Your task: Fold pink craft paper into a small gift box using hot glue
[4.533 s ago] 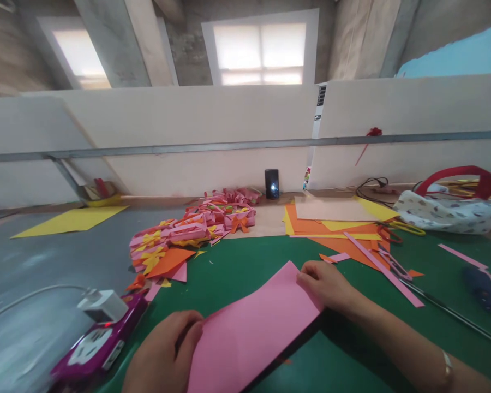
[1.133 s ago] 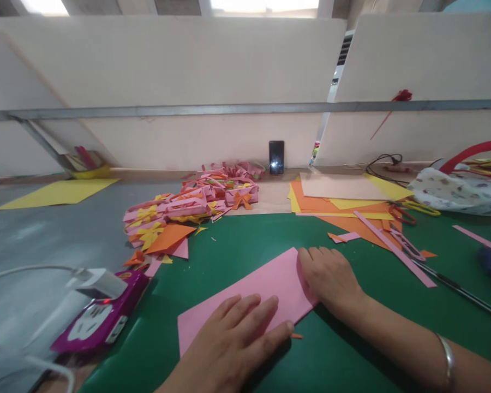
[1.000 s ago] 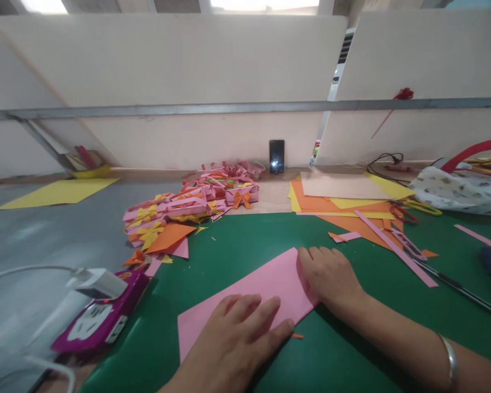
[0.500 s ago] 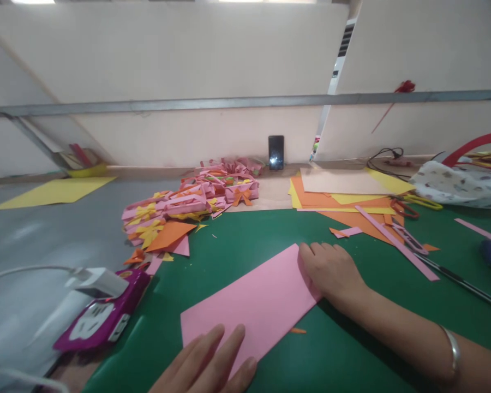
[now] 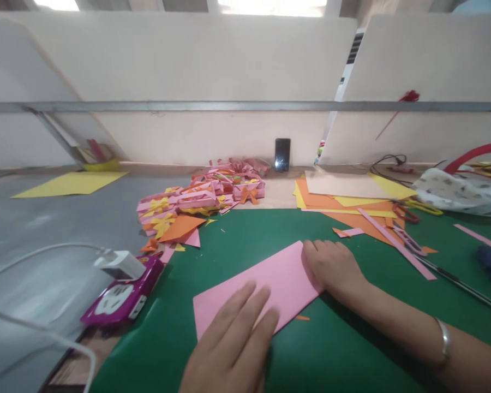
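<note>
A folded pink paper sheet [image 5: 278,278] lies on the green cutting mat [image 5: 352,349]. My left hand [image 5: 233,341] rests flat on its near left part, fingers stretched out and pressing down. At the sheet's right end, my right hand [image 5: 335,267] lies palm down with its fingers on the paper's edge. Neither hand grips anything. A silver bangle [image 5: 444,338] circles my right wrist.
A heap of pink, yellow and orange paper pieces [image 5: 200,204] lies beyond the mat. Orange and yellow sheets [image 5: 343,202] with pink strips [image 5: 396,243] sit at the right, beside scissors [image 5: 409,210] and a patterned bag [image 5: 462,191]. A purple power strip [image 5: 123,297] with a white charger [image 5: 118,263] lies left. A phone [image 5: 282,154] leans on the partition.
My left hand, which had slid back toward me half a second ago, now lies further up on the pink sheet again. My right hand has stayed at the sheet's right end.
</note>
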{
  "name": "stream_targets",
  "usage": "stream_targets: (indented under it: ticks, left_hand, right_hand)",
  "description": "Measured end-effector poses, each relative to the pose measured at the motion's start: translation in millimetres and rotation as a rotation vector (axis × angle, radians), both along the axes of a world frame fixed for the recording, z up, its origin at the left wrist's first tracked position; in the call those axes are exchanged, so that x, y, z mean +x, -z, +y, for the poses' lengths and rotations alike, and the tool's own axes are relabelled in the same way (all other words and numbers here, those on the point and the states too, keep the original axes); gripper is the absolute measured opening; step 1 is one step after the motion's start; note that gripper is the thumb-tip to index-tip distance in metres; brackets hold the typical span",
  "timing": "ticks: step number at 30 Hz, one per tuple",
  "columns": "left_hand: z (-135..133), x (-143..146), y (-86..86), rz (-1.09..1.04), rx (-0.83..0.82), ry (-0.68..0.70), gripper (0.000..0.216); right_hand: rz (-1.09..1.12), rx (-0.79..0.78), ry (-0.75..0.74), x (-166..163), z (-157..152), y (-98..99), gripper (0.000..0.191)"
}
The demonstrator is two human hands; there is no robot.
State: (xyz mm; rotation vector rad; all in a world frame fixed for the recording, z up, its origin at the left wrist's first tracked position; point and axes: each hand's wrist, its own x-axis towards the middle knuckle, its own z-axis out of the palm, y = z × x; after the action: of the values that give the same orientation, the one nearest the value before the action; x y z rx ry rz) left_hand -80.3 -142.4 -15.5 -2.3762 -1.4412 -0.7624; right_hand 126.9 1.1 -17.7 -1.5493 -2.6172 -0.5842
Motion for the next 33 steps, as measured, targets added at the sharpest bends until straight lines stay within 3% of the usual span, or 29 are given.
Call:
stream_targets:
  ticks: [4,8,10,13,15,17,22,30,33]
  left_hand:
    - [30.6,26.3,0.7,0.201,-0.172,-0.018,0.046]
    - [29.5,20.9,17.5,0.239,-0.274,-0.022,0.058]
    - [27.3,17.7,21.7,0.249,-0.277,-0.011,0.067]
    - [27.3,16.3,23.9,0.263,-0.271,0.003,0.073]
    - [28.3,16.0,25.3,0.263,-0.249,0.011,0.074]
    - [29.0,15.4,27.4,0.262,-0.234,0.012,0.074]
    - [29.3,14.2,29.4,0.256,-0.274,-0.001,0.072]
    - [29.1,18.4,23.8,0.216,-0.347,-0.008,0.074]
    - [28.7,17.8,25.1,0.200,-0.334,0.001,0.075]
  right_hand:
    - [0.001,-0.041,0.035,-2.2,2.8,-2.4,0.013]
    - [0.065,-0.198,0.046,10.4,10.8,-16.0,0.016]
    - [0.084,-0.178,0.002,20.4,3.5,-24.5,0.022]
    - [0.095,-0.041,-0.282,29.3,-28.1,-26.5,0.037]
    - [0.143,-0.033,-0.485,27.2,-54.1,-18.8,0.040]
    - [0.165,0.004,-0.549,20.4,-74.2,-7.7,0.037]
    - [0.173,0.110,-0.473,13.8,-83.9,7.5,0.035]
    - [-0.063,0.036,-0.079,75.4,-46.6,-0.1,0.050]
    - [-0.097,0.081,-0.004,80.8,-44.4,-6.3,0.047]
